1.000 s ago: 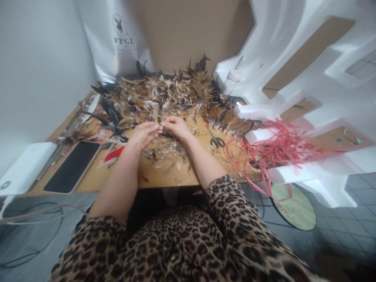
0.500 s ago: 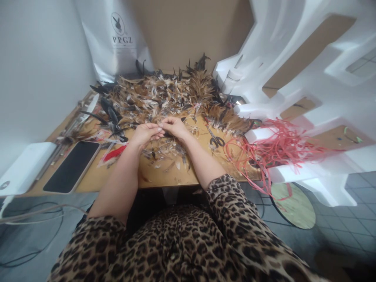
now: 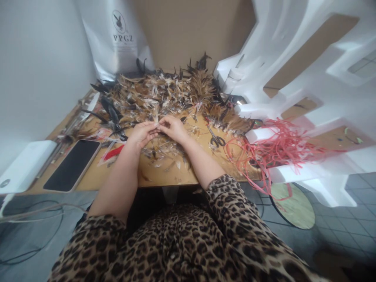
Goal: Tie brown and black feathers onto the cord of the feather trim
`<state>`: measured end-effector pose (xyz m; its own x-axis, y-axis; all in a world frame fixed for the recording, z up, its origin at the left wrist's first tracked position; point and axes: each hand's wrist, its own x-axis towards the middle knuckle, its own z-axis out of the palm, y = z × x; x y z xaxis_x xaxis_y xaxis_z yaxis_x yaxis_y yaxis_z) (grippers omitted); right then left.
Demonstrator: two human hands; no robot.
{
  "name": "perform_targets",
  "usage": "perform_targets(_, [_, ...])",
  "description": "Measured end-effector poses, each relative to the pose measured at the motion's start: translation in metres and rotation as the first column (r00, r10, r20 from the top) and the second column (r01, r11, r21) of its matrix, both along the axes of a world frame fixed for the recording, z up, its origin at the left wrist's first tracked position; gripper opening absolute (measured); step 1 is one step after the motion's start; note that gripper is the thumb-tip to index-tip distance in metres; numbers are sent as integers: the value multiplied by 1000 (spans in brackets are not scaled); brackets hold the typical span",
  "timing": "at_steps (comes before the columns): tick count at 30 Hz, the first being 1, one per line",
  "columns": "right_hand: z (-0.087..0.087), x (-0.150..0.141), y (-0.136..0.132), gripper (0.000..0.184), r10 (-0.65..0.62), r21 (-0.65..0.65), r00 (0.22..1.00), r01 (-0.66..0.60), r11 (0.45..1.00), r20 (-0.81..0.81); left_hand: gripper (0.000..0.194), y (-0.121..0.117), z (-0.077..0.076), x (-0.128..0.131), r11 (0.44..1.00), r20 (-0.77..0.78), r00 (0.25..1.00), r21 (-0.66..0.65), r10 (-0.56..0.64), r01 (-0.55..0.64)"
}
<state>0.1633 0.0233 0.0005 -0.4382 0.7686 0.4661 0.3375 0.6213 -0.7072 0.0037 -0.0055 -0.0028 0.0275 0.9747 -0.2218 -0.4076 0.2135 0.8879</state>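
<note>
My left hand (image 3: 143,133) and my right hand (image 3: 172,128) meet fingertip to fingertip over the front of the table. Both are closed in a pinch around a small pale brown feather (image 3: 156,116), whose tip rises above the fingers; its lower end is hidden. Just beyond my hands spreads a wide heap of brown and black feathers (image 3: 158,92). Loose feathers and bits of down (image 3: 166,154) lie below my wrists. Black-handled scissors (image 3: 216,140) rest to the right of my right hand. A red strip (image 3: 113,152) in clear wrapping lies beside my left forearm.
A phone (image 3: 73,165) and a white box-like device (image 3: 28,166) with a cable occupy the left side. Tangled red ribbon strips (image 3: 276,147) hang over white foam packing (image 3: 293,172) on the right. A silver bag (image 3: 123,55) stands behind the heap. A round stool (image 3: 293,205) is below.
My fingertips have shifted slightly left, and the feather's pale tip now shows above them. My right hand's fingers have re-bent. The things on the table stay where they were.
</note>
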Motion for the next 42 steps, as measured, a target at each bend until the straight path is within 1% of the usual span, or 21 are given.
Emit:
perform_targets(2, [0, 0, -1, 18, -27, 47, 999, 25, 999, 28, 12, -1, 0, 0, 1000, -19, 1000, -3, -9, 9])
perform_targets(5, [0, 0, -1, 20, -42, 23, 999, 41, 999, 19, 13, -1, 2, -1, 999, -53, 998, 28, 23, -21])
perform_targets(7, [0, -1, 0, 20, -46, -11, 999, 46, 999, 11, 14, -1, 4, -3, 992, -54, 993, 75, 104, -100])
perform_targets(9, [0, -1, 0, 17, -27, -27, 999, 28, 999, 34, 14, 0, 7, -7, 970, -23, 976, 117, 215, -211])
perform_targets(11, [1, -2, 0, 13, 30, -27, 996, -28, 999, 89, 13, 1, 10, -10, 946, 20, 956, 135, 294, -294])
perform_targets(13, [2, -4, -2, 13, 94, -30, 983, -90, 995, 156, 12, 2, 11, -12, 932, 46, 943, 144, 329, -332])
perform_targets(16, [5, -9, -8, 16, 127, -75, 954, -110, 991, 272, 12, 3, 12, -13, 927, 60, 940, 153, 336, -341])
perform_targets(19, [9, -13, -16, 21, 96, -124, 907, -49, 991, 409, 14, 4, 11, -12, 926, 71, 939, 153, 337, -344])
perform_targets(23, [12, -21, -27, 31, 53, -130, 818, 27, 991, 573, 12, 5, 9, -11, 928, 89, 942, 166, 323, -334])
perform_targets(25, [12, -26, -32, 28, 38, -126, 784, 52, 991, 620, 11, 5, 8, -10, 929, 88, 945, 173, 316, -327])
perform_targets(27, [11, -29, -35, 20, 22, -116, 775, 67, 991, 631, 11, 4, 8, -10, 929, 85, 946, 182, 312, -323])
perform_targets(29, [8, -31, -35, 16, 32, -132, 800, 59, 990, 600, 10, 4, 8, -10, 928, 85, 946, 183, 312, -323])
perform_targets(31, [5, -29, -30, 14, 71, -192, 857, 33, 981, 511, 10, 3, 9, -9, 928, 91, 945, 180, 315, -327])
perform_targets(33, [3, -25, -23, 13, 88, -273, 928, 15, 962, 361, 9, 3, 10, -9, 928, 98, 944, 177, 315, -328])
perform_targets(35, [2, -20, -14, 14, 48, -366, 983, 20, 930, 178, 7, 3, 11, -9, 930, 108, 945, 176, 308, -323])
perform_targets(36, [2, -17, -10, 16, 14, -412, 996, 23, 911, 85, 6, 3, 11, -10, 933, 116, 947, 173, 299, -315])
perform_targets(39, [2, -10, -1, 25, -115, -511, 983, 26, 859, -142, 4, 3, 11, -10, 953, 150, 957, 140, 247, -268])
perform_targets(42, [0, -6, 5, 28, -218, -528, 937, 43, 848, -273, 3, 1, 11, -10, 982, 139, 979, 89, 151, -164])
